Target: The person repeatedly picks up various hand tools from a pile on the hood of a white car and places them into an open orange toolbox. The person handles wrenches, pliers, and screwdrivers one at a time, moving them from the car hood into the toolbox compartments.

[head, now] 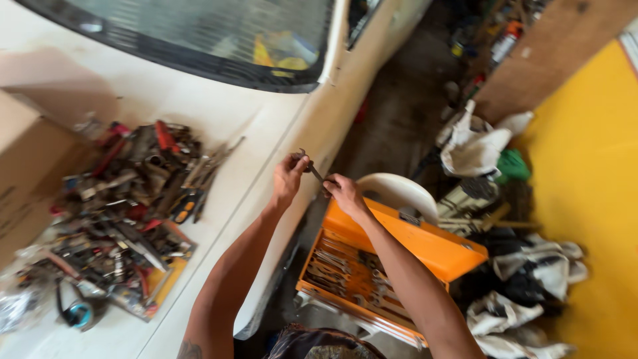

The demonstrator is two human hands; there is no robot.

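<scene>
Above open orange toolbox beside white car — left hand and right hand each closed on opposite ends of small dark metal tool, held in air between them. Wrenches lie in toolbox tray; heap of tools on car hood, cardboard box beside heap

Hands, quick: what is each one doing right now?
Left hand: closed on one end of a small dark metal tool.
Right hand: closed on the tool's other end.
</scene>
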